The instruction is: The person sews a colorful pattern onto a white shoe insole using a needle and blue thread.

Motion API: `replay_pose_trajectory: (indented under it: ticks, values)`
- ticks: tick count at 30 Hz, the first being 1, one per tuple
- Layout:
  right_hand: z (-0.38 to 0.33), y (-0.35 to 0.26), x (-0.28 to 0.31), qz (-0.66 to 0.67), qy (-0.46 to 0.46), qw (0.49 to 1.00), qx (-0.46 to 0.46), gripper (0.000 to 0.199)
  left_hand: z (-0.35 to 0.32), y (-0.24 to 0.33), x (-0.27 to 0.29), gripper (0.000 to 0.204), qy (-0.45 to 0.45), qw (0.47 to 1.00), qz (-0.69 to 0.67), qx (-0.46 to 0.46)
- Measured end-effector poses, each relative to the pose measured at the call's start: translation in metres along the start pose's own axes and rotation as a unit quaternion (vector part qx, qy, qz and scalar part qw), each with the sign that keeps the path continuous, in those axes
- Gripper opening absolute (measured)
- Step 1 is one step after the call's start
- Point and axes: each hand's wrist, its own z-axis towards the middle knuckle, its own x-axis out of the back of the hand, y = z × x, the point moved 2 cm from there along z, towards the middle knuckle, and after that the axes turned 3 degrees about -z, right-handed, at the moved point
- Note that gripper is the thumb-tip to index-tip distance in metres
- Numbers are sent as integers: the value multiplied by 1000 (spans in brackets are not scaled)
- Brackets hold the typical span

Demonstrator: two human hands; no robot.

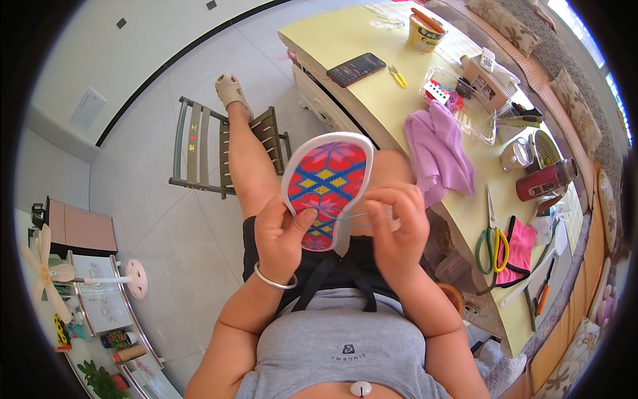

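Above my lap, my left hand (282,233) grips a white-edged shoe sole (329,179) by its left side, thumb pressed on its face. Colourful stitching in red, pink, blue and yellow covers the sole, in diamond and flower shapes. A thin blue thread (352,216) runs from the stitching near my left thumb across to my right hand (399,223). The fingers of my right hand are bent and closed around the thread, to the right of the sole. Whether a needle is in those fingers I cannot make out.
On the yellow-topped table (332,40) at right lie a phone (356,69), yellow snips (397,76), a purple cloth (438,149), scissors (492,243), pink fabric (517,251) and a dark red flask (545,181). A folding stool (199,146) stands ahead, a fan (50,272) at left.
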Motion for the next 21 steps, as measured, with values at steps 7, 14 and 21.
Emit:
replay_pose_trajectory:
  ticks: [7, 14, 21]
  values:
    - [-19, 20, -30, 582, -122, 706, -384, 11, -7, -13, -1, 29, -113, 974, -167, 100]
    - [5, 79, 6, 662, 44, 658, -357, 13, 0, -6, 27, 23, -68, 986, -143, 50]
    - [-17, 248, 276, 600, 305, 726, -141, 15, 66, 38, 162, 12, 34, 873, -486, -13]
